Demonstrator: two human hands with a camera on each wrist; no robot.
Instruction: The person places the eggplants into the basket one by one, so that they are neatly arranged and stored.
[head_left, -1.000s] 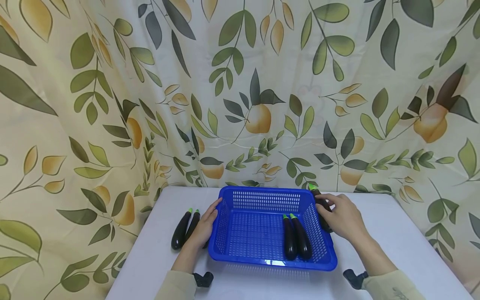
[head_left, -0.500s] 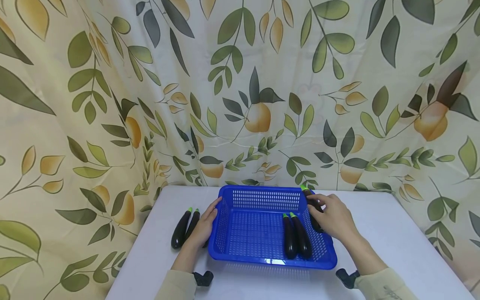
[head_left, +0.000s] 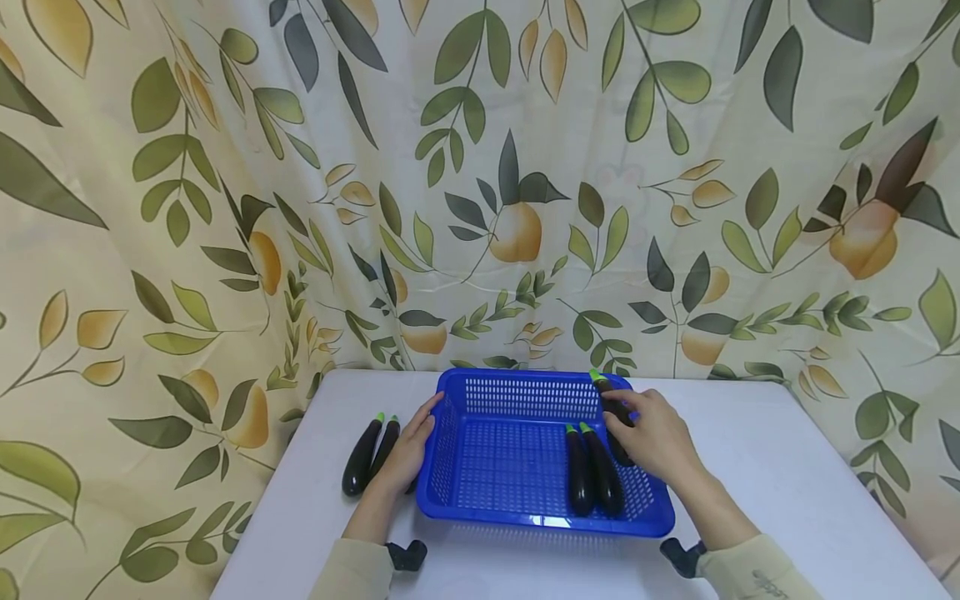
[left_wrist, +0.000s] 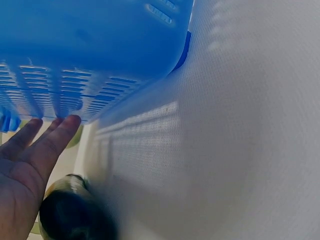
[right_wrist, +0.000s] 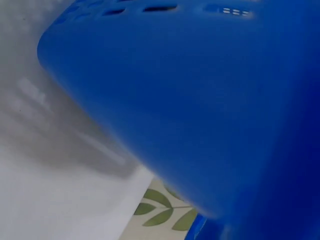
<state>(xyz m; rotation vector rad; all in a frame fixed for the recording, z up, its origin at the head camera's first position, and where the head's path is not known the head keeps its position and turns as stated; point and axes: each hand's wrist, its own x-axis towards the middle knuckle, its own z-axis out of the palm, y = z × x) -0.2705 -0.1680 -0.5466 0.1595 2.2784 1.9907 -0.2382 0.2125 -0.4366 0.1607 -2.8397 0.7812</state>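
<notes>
A blue slotted plastic basket (head_left: 495, 467) stands on the table. Two dark eggplants with green stem ends, a left one (head_left: 578, 475) and a right one (head_left: 603, 475), lie side by side in its right part. My right hand (head_left: 651, 437) pinches a third eggplant (head_left: 617, 412) between thumb and fingers, over the basket's right end. My left hand (head_left: 405, 454) lies along the basket's left side, and in the left wrist view its straight fingers (left_wrist: 52, 142) touch the slotted wall. The right wrist view is filled by the basket's outer wall (right_wrist: 165, 95), so the hand is hidden there.
Left of the basket, an eggplant (head_left: 363, 458) lies on the white table (head_left: 750, 450) with another eggplant (head_left: 386, 447) beside it, partly behind the left hand. A leaf-and-fruit patterned curtain (head_left: 480, 208) rises behind and beside the table.
My right hand has carried its eggplant leftward, from the basket's right rim to over the inside, near the two lying there. The left hand has stayed at the basket's left side.
</notes>
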